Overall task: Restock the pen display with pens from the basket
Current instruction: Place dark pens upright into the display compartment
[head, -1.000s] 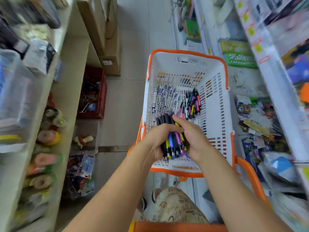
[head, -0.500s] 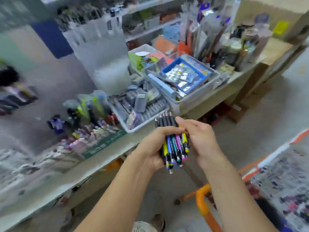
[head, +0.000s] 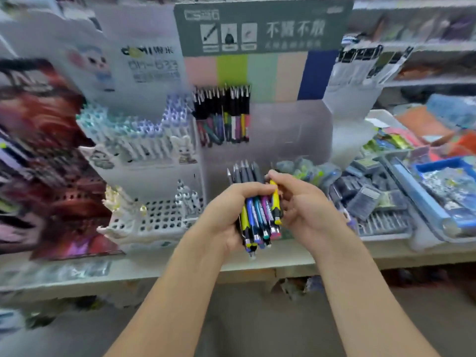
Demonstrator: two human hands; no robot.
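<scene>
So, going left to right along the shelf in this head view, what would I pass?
White holed pen rack → left hand gripping the bundle of pens → right hand pinching the yellow pen → grey tray of small packs → blue tray.

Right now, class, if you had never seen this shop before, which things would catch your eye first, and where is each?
First, the bundle of pens at centre, gripped by the left hand while the right hand pinches a yellow pen at its edge. Behind them stands the pen display with pastel stripes, a few pens standing in its left part. To its left sits a white perforated holder.
</scene>
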